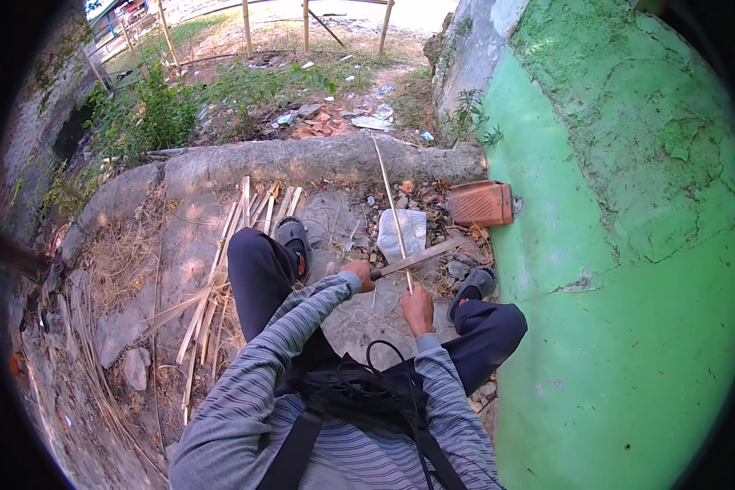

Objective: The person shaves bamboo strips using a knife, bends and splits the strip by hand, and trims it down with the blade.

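Note:
My left hand [358, 276] is closed around the dark handle of a large knife [423, 256], whose long, broad blade points to the right and slightly away. In my right hand [417, 309] is the near end of a long, thin pale strip [391, 189], which looks like bamboo or wood. It runs away from me toward the low concrete ledge. Blade and strip cross just beyond my right hand; whether they touch, I cannot tell. Past the crossing, a whitish block or folded sheet [403, 233] lies on the ground between my feet.
Several split strips [213, 297] lie scattered left of my left leg. A terracotta roof tile [479, 204] leans by the green wall [621, 367] on my right. Ahead runs the low concrete ledge [302, 162], with weeds and rubble beyond. A loose stone [137, 368] sits farther left.

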Demonstrator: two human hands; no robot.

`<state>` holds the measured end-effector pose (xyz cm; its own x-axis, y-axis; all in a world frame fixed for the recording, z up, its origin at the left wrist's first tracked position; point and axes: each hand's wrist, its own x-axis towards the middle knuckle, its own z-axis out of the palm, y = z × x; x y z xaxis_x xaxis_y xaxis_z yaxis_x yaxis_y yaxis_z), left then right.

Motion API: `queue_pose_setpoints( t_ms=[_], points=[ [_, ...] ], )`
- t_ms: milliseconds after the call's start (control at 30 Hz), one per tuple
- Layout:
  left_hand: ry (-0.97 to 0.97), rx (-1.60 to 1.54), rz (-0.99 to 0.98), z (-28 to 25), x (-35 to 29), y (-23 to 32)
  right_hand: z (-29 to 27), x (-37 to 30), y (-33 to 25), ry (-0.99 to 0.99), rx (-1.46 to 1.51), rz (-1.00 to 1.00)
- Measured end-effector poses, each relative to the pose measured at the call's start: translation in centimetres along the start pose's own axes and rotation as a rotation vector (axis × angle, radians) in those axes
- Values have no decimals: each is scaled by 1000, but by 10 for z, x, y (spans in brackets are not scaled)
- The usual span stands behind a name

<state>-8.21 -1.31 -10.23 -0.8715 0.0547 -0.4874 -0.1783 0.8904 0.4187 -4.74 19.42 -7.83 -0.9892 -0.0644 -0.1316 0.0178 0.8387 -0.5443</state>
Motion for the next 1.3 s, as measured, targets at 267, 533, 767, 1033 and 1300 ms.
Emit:
queue_pose_setpoints(
  t_ms=[267,533,767,1033,1300],
  points=[
    [35,-123,60,18,-9,9,2,2,5,16,-23,14],
    [172,-131,-123,17,16,2,-7,-13,-9,40,-18,41],
    [133,-162,-5,10,5,-5,2,3,14,59,75,41],
    [64,-187,77,26,-9,-10,1,6,14,17,58,-8],
    [101,-166,-33,18,11,-12,5,-11,3,37,5,-17]
  ],
)
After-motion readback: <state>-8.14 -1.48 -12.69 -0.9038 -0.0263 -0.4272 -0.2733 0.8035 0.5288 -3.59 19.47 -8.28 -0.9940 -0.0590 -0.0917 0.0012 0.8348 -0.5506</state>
